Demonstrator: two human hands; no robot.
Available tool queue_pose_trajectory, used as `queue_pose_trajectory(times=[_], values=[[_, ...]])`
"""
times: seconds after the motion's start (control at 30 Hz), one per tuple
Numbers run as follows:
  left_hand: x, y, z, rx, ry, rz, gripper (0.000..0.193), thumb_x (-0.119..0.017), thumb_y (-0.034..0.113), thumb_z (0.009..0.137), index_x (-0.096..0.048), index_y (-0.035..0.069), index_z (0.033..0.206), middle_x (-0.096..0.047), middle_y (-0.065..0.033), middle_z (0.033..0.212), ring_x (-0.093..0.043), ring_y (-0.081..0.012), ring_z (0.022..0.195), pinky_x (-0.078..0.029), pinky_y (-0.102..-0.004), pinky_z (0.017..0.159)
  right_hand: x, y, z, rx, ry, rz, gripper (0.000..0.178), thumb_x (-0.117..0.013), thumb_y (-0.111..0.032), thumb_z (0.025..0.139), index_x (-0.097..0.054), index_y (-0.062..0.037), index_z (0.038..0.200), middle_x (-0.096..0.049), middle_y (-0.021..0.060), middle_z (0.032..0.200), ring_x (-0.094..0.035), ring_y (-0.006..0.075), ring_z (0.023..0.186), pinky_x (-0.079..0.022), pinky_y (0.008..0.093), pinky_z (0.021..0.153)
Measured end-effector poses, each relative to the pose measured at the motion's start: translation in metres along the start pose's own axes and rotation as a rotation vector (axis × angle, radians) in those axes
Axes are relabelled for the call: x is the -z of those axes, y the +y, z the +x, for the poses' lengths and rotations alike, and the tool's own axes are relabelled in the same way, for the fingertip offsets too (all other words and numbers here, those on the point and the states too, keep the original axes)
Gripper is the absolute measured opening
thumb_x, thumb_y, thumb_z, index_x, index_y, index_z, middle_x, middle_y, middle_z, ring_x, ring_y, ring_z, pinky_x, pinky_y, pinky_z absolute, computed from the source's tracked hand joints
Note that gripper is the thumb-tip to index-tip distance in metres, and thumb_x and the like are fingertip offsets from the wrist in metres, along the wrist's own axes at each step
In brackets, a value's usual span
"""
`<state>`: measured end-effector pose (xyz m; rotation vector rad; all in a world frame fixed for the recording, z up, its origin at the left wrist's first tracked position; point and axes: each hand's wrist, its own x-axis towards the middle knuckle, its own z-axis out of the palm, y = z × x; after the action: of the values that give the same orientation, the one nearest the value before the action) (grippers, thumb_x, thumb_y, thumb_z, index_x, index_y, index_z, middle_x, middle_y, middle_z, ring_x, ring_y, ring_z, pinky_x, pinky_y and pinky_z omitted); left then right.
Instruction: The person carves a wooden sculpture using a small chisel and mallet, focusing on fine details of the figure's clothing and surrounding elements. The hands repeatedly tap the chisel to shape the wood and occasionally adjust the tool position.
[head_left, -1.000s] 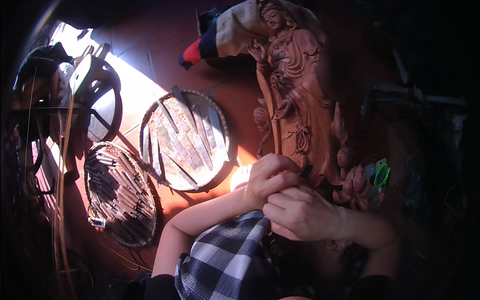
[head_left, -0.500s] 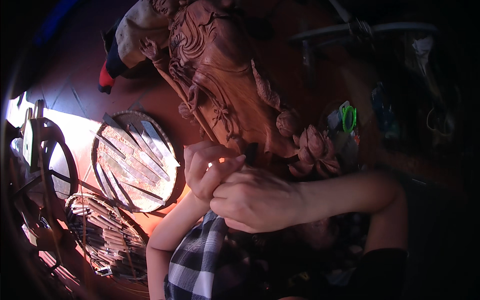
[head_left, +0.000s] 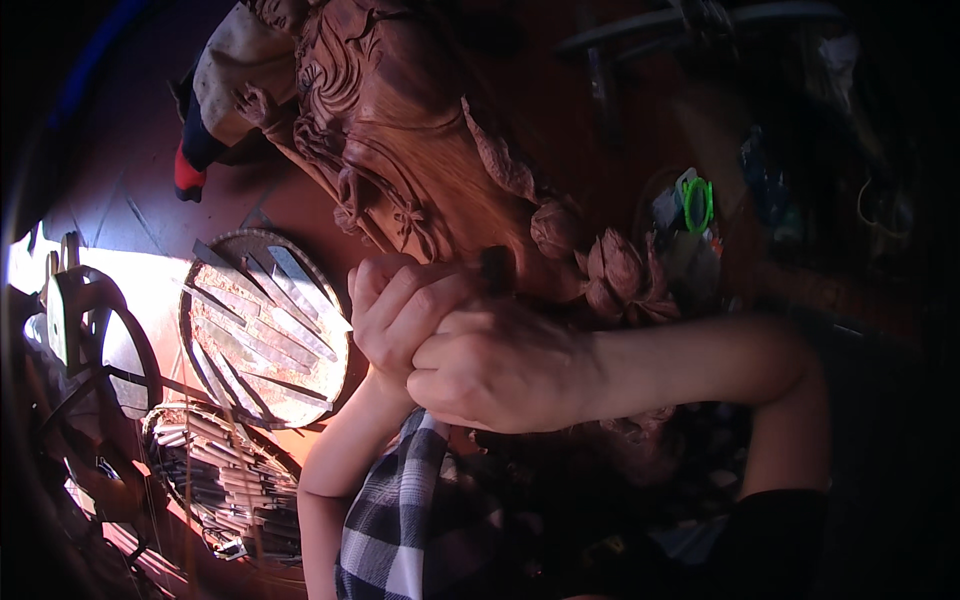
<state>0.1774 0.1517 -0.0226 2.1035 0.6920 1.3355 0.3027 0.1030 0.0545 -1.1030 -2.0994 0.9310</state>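
Observation:
Close together over the lower end of a carved reddish-brown wooden statue (head_left: 400,110), both my hands are closed. Fingers of my left hand (head_left: 392,312) are curled, and the hand presses against my right hand (head_left: 505,368). My right fist lies nearer to me, its knuckles against the left palm. What they grip is mostly hidden; only a dark, blunt end (head_left: 497,268) sticks out beyond the fingers. The statue lies on its back, with robe folds, a raised hand and a staff. A carved lotus flower (head_left: 622,275) is just beyond my right wrist.
To the left stands a round tray (head_left: 187,330) of flat metal blades on wood shavings. Nearer is a basket (head_left: 165,470) packed with wooden-handled tools. A dark-framed object (head_left: 125,300) stands at far left. Black-and-white checked cloth (head_left: 385,520) hangs by my left forearm. A green ring-shaped item (head_left: 698,205) lies right.
My left fingers, partly raised before, have curled down tighter beside the right fist. Both hands have shifted slightly up and left in view; the statue appears farther left and up too.

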Motion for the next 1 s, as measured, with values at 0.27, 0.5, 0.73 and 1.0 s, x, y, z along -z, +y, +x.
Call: queue_pose_trajectory(times=[0.27, 0.5, 0.73, 1.0], values=[[0.005, -0.002, 0.01, -0.048, -0.001, 0.019, 0.027, -0.069, 0.018, 0.069, -0.073, 0.008, 0.093, -0.071, -0.003, 0.087, -0.06, -0.0201, 0.074, -0.04, -0.0313, 0.067, -0.002, 0.002, 0.006, 0.027, -0.025, -0.019, 0.018, -0.064, -0.012, 0.078, -0.054, -0.004, 0.066, -0.058, 0.0118, 0.069, -0.062, 0.028, 0.071, -0.048, 0.0393, 0.066], [0.009, 0.004, 0.015, -0.058, -0.06, 0.02, 0.028, -0.067, 0.02, 0.067, -0.073, 0.01, 0.092, -0.071, -0.0016, 0.089, -0.061, -0.0192, 0.077, -0.04, -0.0304, 0.066, 0.009, 0.01, 0.0, 0.1, -0.178, 0.155, 0.019, -0.065, -0.015, 0.077, -0.053, -0.0051, 0.066, -0.057, 0.0102, 0.069, -0.061, 0.0285, 0.069, -0.049, 0.0407, 0.064], [0.01, 0.016, 0.003, -0.079, -0.138, 0.092, 0.028, -0.067, 0.018, 0.066, -0.073, 0.01, 0.093, -0.07, -0.0001, 0.089, -0.059, -0.0178, 0.074, -0.037, -0.0291, 0.063, 0.016, 0.007, -0.015, 0.122, -0.342, 0.108, 0.012, -0.064, -0.011, 0.075, -0.056, -0.004, 0.068, -0.057, 0.0104, 0.068, -0.062, 0.0284, 0.069, -0.05, 0.0401, 0.063], [0.013, 0.018, -0.004, -0.06, -0.214, 0.117, 0.033, -0.065, 0.023, 0.068, -0.074, 0.011, 0.097, -0.072, 0.0004, 0.096, -0.061, -0.0179, 0.078, -0.039, -0.0293, 0.069, 0.019, 0.004, -0.012, 0.097, -0.384, 0.135, 0.02, -0.065, -0.014, 0.083, -0.058, -0.0037, 0.068, -0.058, 0.0109, 0.067, -0.063, 0.0287, 0.068, -0.051, 0.0398, 0.063]])
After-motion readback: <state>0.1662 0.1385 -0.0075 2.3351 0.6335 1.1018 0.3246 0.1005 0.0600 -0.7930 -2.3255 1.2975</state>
